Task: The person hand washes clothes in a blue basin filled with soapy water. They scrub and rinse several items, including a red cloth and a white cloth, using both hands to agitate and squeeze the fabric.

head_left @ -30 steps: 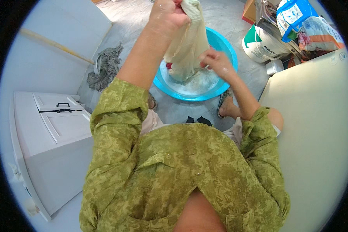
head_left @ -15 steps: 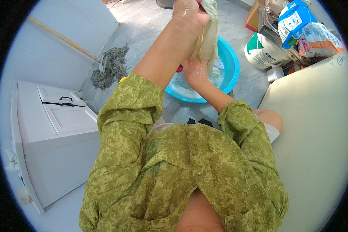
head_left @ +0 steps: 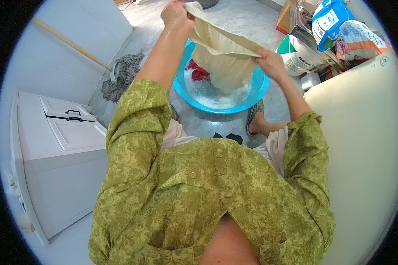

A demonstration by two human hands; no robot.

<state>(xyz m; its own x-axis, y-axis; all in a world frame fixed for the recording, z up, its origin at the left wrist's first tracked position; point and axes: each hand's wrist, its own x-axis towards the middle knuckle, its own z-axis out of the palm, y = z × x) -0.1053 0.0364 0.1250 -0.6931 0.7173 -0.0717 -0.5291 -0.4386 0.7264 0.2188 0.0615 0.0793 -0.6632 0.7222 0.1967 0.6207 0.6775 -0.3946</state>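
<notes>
We note thin cream cloth (head_left: 229, 68) over round blue plastic basin (head_left: 227, 108), hanging below fingers pinching its long edge, left hand (head_left: 177, 16) to right hand (head_left: 272, 64).

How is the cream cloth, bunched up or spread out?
Spread out: the cream cloth has its edge stretched between the left hand and right hand, and hangs over the blue basin.

The grey floor (head_left: 241, 22) carries a blue basin (head_left: 221, 110) around its middle; a grey mop head (head_left: 123, 77) lies along its left edge; a white-and-green bucket (head_left: 300, 59) and a small white container (head_left: 310, 81) stand by its right edge; a cardboard box (head_left: 284, 17) farther up that edge; a checked slipper (head_left: 254, 115) near the basin.
</notes>
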